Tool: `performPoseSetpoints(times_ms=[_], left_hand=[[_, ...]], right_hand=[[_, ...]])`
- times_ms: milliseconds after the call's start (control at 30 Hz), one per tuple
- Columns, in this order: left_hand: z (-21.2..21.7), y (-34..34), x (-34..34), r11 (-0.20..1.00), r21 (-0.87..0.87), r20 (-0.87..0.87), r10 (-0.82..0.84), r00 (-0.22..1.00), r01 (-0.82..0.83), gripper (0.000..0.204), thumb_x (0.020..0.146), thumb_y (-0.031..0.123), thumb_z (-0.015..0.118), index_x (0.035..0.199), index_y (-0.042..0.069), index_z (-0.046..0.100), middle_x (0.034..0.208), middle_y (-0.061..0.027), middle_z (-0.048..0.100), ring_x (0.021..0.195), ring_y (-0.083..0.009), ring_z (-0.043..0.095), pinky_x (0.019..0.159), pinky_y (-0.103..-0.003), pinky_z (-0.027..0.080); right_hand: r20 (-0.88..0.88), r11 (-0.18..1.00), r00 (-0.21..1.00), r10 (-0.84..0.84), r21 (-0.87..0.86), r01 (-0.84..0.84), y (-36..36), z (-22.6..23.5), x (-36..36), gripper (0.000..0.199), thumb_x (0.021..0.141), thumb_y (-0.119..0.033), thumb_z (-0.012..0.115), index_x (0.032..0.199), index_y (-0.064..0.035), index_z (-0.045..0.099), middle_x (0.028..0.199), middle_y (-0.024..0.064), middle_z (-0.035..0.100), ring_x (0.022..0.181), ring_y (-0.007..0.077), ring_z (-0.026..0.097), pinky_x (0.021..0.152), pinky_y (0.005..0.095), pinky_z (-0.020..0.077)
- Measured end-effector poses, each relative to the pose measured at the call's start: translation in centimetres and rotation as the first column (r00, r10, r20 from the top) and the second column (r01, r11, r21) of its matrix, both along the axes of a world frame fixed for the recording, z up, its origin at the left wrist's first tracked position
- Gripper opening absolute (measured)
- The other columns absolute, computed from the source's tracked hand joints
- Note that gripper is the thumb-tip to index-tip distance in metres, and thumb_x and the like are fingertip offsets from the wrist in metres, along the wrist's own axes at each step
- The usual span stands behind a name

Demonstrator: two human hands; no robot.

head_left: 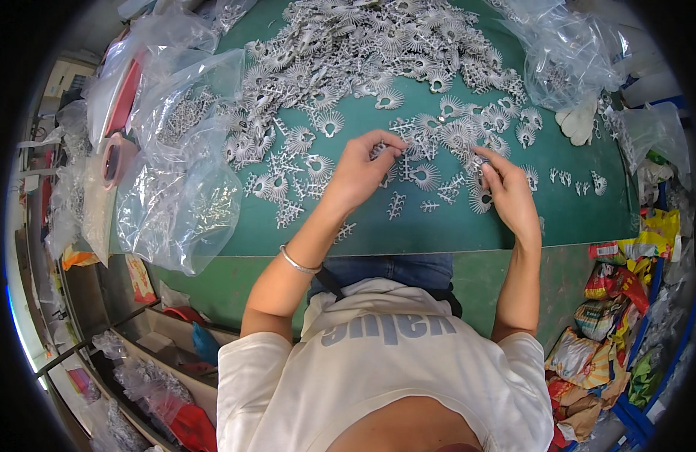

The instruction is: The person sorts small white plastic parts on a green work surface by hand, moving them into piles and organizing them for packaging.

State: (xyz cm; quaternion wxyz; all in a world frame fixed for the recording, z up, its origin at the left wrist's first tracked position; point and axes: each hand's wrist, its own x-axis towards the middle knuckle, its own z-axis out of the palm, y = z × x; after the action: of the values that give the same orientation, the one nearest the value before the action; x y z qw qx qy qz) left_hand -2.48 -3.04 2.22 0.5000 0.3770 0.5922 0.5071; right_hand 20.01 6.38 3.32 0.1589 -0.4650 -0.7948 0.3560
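Small silver pieces lie over a green tabletop (566,222), some fan-shaped with an open notch, others branched like twigs. My left hand (361,167) is closed in a pinch above them, thumb and forefinger meeting; a bit of silver shows at the fingers, its shape unclear. Closed around a small silver piece is my right hand (508,188), beside a fan-shaped piece (480,200). Between the hands lie another fan-shaped piece (425,177) and a branched piece (453,186). Nearer the table's front edge is a single branched piece (395,206).
A large heap of silver pieces (378,45) covers the far tabletop. Clear plastic bags (178,203) lie at the left, with a pink tape roll (116,160). At the right are another bag (570,64), a white glove (578,124) and a short row of small pieces (565,178).
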Motion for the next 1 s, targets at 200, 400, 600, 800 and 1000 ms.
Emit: performPoseSetpoints(times_ms=[200, 400, 600, 800, 1000], left_hand=[[-1.1, 0.4, -1.1, 0.991, 0.094, -0.484, -0.043, 0.874, 0.1, 0.02, 0.081, 0.0, 0.049, 0.097, 0.002, 0.06, 0.081, -0.0057, 0.054, 0.071, -0.0139, 0.05, 0.066, -0.025, 0.041], [-1.0, 2.0, -1.4, 0.963, 0.132, -0.77, -0.05, 0.636, 0.236, 0.026, 0.076, -0.001, 0.058, 0.102, 0.007, 0.058, 0.084, -0.0125, 0.051, 0.081, -0.0286, 0.052, 0.072, -0.035, 0.043], [-1.6, 3.1, -1.5, 0.924, 0.161, -0.859, -0.041, 0.51, 0.346, 0.029, 0.071, -0.001, 0.063, 0.099, 0.006, 0.057, 0.087, -0.0135, 0.05, 0.088, -0.0325, 0.051, 0.074, -0.039, 0.042], [-0.9, 2.5, -2.0, 0.911, 0.219, -0.794, -0.042, 0.607, 0.35, 0.026, 0.07, 0.001, 0.066, 0.093, 0.004, 0.056, 0.086, -0.0123, 0.051, 0.082, -0.0316, 0.052, 0.072, -0.036, 0.043], [-0.2, 2.2, -2.9, 0.947, 0.061, -0.408, -0.266, 0.873, 0.317, 0.028, 0.069, 0.005, 0.07, 0.093, 0.004, 0.056, 0.081, -0.0059, 0.05, 0.075, -0.0198, 0.05, 0.068, -0.028, 0.042]], right_hand=[[-0.023, 0.998, 1.0, 0.014, 0.059, -0.013, 0.5, 0.9, 1.7, 0.018, 0.088, -0.008, 0.045, 0.098, -0.0009, 0.059, 0.068, 0.0087, 0.058, 0.059, 0.0161, 0.053, 0.054, 0.0297, 0.0404], [-0.43, 0.801, 0.879, -0.207, -0.591, -0.101, 0.6, 0.9, -0.2, 0.02, 0.084, -0.014, 0.058, 0.099, -0.0008, 0.058, 0.074, -0.0026, 0.057, 0.058, 0.0044, 0.04, 0.051, 0.0211, 0.036], [-0.046, 0.911, 0.983, 0.176, 0.385, -0.145, -0.2, -1.5, -6.1, 0.028, 0.07, -0.018, 0.072, 0.092, -0.0036, 0.062, 0.078, 0.0071, 0.062, 0.066, 0.0233, 0.059, 0.058, 0.0337, 0.0457], [-0.01, 0.937, 0.984, 0.18, 0.307, -0.168, -0.4, -1.8, -6.2, 0.019, 0.074, -0.018, 0.066, 0.085, -0.003, 0.062, 0.077, 0.0085, 0.061, 0.067, 0.0258, 0.059, 0.056, 0.0352, 0.0453], [-0.594, 0.674, 0.686, -0.42, -0.71, -0.202, 2.2, -1.6, -2.5, 0.015, 0.086, -0.017, 0.054, 0.091, -0.0035, 0.059, 0.07, 0.0042, 0.054, 0.055, 0.0123, 0.049, 0.041, 0.0214, 0.0331]])
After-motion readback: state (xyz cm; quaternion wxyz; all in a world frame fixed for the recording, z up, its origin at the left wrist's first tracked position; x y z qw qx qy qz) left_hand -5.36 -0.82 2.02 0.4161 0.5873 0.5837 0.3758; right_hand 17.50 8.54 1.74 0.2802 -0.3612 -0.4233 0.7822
